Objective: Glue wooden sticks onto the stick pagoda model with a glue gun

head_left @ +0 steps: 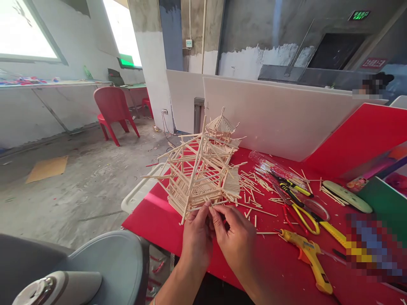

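Note:
A tiered pagoda model of thin wooden sticks [200,169] lies tipped on its side on the red table [280,262]. My left hand [197,237] and my right hand [237,239] meet at its near lower edge. Both hands have their fingers pinched together around a small stick at the model's base. Loose sticks [254,190] are scattered on the red surface just right of the model.
A yellow glue gun [310,256], yellow-handled scissors [302,212], pliers [291,184] and a clear stick packet [270,167] lie to the right. White boards [270,114] stand behind the table. A red chair [113,110] stands on the concrete floor at left. A grey fan top [104,267] is near bottom left.

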Tool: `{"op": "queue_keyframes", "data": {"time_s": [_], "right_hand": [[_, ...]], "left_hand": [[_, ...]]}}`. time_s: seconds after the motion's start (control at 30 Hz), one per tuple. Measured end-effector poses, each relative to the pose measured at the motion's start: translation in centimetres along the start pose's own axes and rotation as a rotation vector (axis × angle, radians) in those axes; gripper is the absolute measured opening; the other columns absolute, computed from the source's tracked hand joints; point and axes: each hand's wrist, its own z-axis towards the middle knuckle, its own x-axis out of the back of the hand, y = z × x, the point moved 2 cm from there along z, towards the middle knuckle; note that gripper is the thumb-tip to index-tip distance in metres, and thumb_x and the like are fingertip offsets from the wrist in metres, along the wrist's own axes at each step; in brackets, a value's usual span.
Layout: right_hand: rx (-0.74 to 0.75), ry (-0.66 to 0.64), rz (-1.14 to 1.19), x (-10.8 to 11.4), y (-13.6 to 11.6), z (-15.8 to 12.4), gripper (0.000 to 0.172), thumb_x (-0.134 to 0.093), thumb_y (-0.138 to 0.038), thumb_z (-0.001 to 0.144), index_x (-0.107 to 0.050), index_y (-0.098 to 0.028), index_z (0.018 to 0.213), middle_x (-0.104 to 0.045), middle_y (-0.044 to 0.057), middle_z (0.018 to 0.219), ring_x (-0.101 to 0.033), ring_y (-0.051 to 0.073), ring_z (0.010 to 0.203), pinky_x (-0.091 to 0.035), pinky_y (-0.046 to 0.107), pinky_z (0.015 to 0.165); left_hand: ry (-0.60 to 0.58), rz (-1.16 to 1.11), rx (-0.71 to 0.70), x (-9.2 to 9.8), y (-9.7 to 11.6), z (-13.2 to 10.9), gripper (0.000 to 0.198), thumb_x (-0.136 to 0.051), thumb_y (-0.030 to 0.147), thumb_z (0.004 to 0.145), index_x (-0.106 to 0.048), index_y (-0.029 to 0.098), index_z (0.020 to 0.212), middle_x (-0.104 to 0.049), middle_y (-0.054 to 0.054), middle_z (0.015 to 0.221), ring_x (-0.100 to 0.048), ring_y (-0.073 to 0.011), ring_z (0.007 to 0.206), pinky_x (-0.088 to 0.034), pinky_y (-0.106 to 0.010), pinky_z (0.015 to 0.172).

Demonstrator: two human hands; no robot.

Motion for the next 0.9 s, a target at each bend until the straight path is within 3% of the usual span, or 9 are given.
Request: {"op": "queue_keyframes", "data": {"time_s": [0.1,0.33,0.47,0.6,0.9], "right_hand": [[0.011,0.017,-0.009,0.0,0.3,-0.1,0.013,-0.055,-0.021,0.094,-0.067,-0.020,0.092,-0.072,0.003,0.081,-0.068,0.013,0.071,-0.055,0.023,0.068],[-0.005,0.008,0.020,-0.1,1.0,-0.4,0.012,-0.057,-0.019,0.094,-0.067,-0.019,0.098,-0.073,0.004,0.085,-0.070,0.013,0.075,-0.057,0.023,0.070],[-0.002,0.027,0.035,0.0,1.1,-0.5,0.013,-0.055,-0.019,0.094,-0.068,-0.020,0.097,-0.073,0.004,0.085,-0.069,0.013,0.074,-0.057,0.023,0.068],[-0.015,0.042,0.040,0.3,1.0,-0.3,0.012,-0.056,-0.019,0.093,-0.068,-0.020,0.094,-0.072,0.003,0.082,-0.068,0.012,0.070,-0.056,0.022,0.064],[-0.116,0.034,0.125,0.0,1.7,-0.2,0.013,-0.057,-0.025,0.093,-0.070,-0.020,0.093,-0.074,0.003,0.082,-0.070,0.014,0.069,-0.058,0.022,0.063]], "left_hand": [[0.006,0.066,0.038,-0.1,0.1,0.1,0.034,-0.085,0.036,0.057,-0.059,0.015,0.059,-0.045,0.008,0.044,-0.035,-0.0037,0.037,-0.024,-0.018,0.037],[0.003,0.127,0.031,0.2,0.4,0.5,0.033,-0.083,0.038,0.063,-0.074,0.013,0.082,-0.050,0.006,0.049,-0.041,-0.0050,0.042,-0.027,-0.018,0.039],[-0.032,0.137,0.148,-0.1,0.7,0.7,0.034,-0.084,0.036,0.061,-0.077,0.013,0.085,-0.049,0.006,0.047,-0.041,-0.0046,0.040,-0.028,-0.017,0.039],[-0.075,0.110,0.294,-0.3,0.7,1.1,0.033,-0.084,0.033,0.058,-0.077,0.014,0.083,-0.043,0.008,0.042,-0.032,-0.0023,0.036,-0.017,-0.016,0.036],[0.011,0.203,0.065,-0.6,0.1,1.3,0.030,-0.080,0.040,0.064,-0.076,0.013,0.077,-0.040,0.008,0.038,-0.031,-0.0037,0.034,-0.019,-0.018,0.036]]}}
